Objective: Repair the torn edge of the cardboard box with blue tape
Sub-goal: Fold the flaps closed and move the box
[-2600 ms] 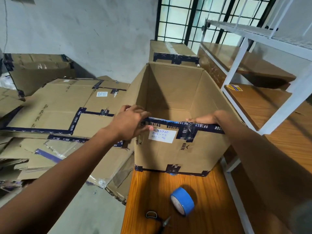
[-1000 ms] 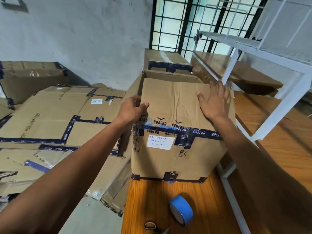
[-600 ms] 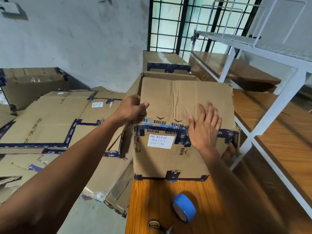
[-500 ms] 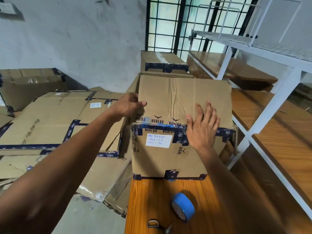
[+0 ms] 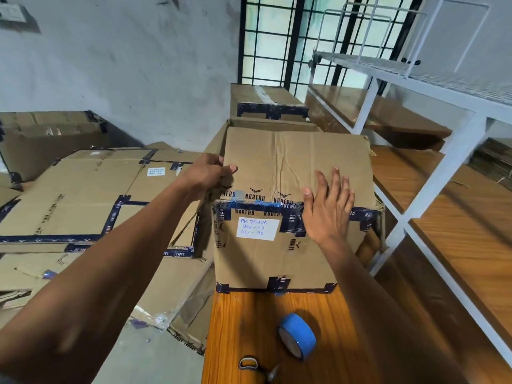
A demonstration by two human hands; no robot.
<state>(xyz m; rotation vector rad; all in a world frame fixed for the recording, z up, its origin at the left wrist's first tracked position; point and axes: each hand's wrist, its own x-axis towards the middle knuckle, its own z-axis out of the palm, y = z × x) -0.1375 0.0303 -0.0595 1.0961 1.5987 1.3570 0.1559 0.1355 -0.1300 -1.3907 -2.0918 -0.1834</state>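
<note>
A brown cardboard box (image 5: 266,261) with dark blue printed tape and a white handwritten label stands on the wooden table (image 5: 238,328). Its top flap is folded down flat. My left hand (image 5: 207,176) grips the flap's near left corner. My right hand (image 5: 327,209) lies flat with spread fingers over the front top edge on the right, holding nothing. A roll of blue tape (image 5: 297,339) stands on edge on the table in front of the box. Scissors (image 5: 257,368) lie near the table's front edge.
Flattened cardboard boxes (image 5: 77,195) are piled on the floor to the left. Another taped box (image 5: 266,103) sits behind the one I hold. A white metal shelf frame with wooden boards (image 5: 443,212) stands close on the right.
The box was open; its top flap has been folded down. My right hand slid from the flap's far side back to the front top edge. My left hand stayed at the left corner.
</note>
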